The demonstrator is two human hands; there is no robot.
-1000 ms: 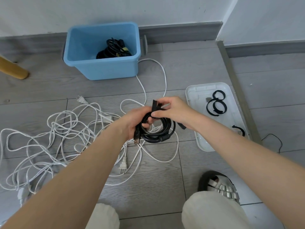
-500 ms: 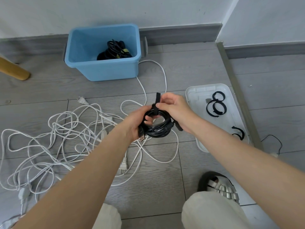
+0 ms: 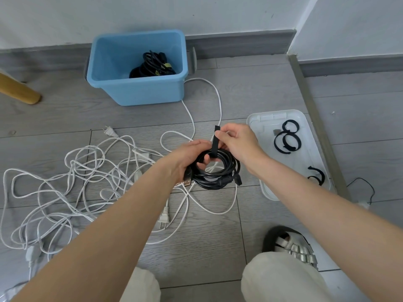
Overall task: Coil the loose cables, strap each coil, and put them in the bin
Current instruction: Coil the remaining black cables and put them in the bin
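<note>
1. The right hand (image 3: 236, 141) pinches the black strap (image 3: 214, 142), which runs upright from the coil's top edge.
2. The left hand (image 3: 190, 161) grips the black cable coil (image 3: 218, 171) on its left side, just below the right hand.
3. Both forearms converge over the floor.
4. The blue bin (image 3: 139, 88) lies well beyond both hands, nearer the left; one coil lies inside.

Grey wood-look planks cover the floor (image 3: 250, 92), their seams running across and toward the wall. A plain white wall (image 3: 65, 16) rises at the far edge, with a grey skirting board (image 3: 239, 44) along its foot. At the right a white corner (image 3: 349, 25) juts forward, and a metal threshold strip (image 3: 314, 114) runs from it. A wooden furniture leg (image 3: 19, 90) slants in at the left. Soft, even light.
</note>
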